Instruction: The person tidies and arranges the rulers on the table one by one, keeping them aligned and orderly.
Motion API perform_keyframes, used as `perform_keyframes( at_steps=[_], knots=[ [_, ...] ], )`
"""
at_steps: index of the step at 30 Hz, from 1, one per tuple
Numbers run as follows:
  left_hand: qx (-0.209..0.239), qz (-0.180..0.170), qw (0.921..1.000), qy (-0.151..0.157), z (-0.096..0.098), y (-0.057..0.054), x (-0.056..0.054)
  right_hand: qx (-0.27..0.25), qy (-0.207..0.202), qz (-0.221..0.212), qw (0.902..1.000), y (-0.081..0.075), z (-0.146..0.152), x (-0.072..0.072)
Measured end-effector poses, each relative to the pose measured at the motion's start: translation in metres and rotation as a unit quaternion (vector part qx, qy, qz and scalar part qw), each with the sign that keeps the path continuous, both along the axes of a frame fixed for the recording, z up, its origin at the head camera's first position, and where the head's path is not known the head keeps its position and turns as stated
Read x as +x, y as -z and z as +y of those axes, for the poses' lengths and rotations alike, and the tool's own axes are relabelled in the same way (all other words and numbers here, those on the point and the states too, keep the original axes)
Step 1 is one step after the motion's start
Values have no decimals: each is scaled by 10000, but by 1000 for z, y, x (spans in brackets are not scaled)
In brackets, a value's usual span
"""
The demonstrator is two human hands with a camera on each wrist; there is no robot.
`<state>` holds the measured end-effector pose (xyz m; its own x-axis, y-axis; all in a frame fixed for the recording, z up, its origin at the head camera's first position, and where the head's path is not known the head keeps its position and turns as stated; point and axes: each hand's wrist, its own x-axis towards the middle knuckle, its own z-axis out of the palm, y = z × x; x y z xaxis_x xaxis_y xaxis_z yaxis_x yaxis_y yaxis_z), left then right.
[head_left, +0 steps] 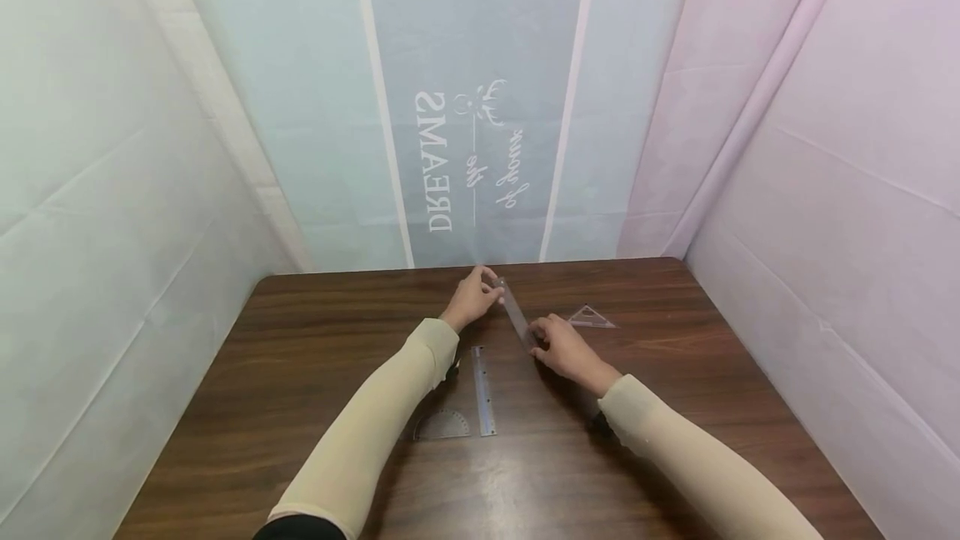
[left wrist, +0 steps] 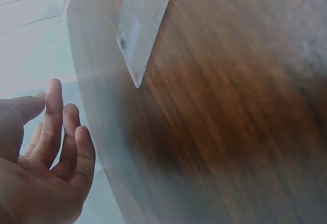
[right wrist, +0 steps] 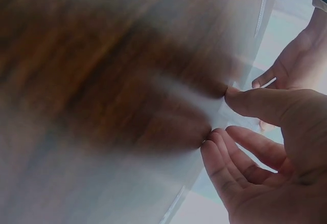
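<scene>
A clear flat strip that looks like a ruler slants between my two hands near the back of the table. My left hand pinches its far end between thumb and index finger. The other left fingers stand loosely bent. My right hand grips the near end, thumb on one side and fingertips on the other. Seen from the left wrist, the strip is nearly edge-on. A second clear ruler lies flat on the table between my forearms.
Beside that ruler, a clear protractor lies near my left forearm. A clear set square is on the brown wooden table, beyond my right hand. Pale cloth walls enclose the table's back and sides.
</scene>
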<state>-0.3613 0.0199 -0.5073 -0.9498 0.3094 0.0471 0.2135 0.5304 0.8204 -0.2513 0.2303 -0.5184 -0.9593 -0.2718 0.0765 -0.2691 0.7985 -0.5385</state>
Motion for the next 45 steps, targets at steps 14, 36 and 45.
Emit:
perform_keyframes(
  at_steps=[14, 36, 45],
  knots=[
    [152, -13, 9999, -45, -9, -2, 11, -376, -216, -26, 9991, -5, -1, 14],
    [231, -11, 9946, 1009, -24, 2, 26, -546, -295, 101, 9980, -7, -6, 41],
    [-41, 235, 9881, 1517, -32, 0, 32, -547, -391, 224, 9975, -3, -7, 49]
  ],
)
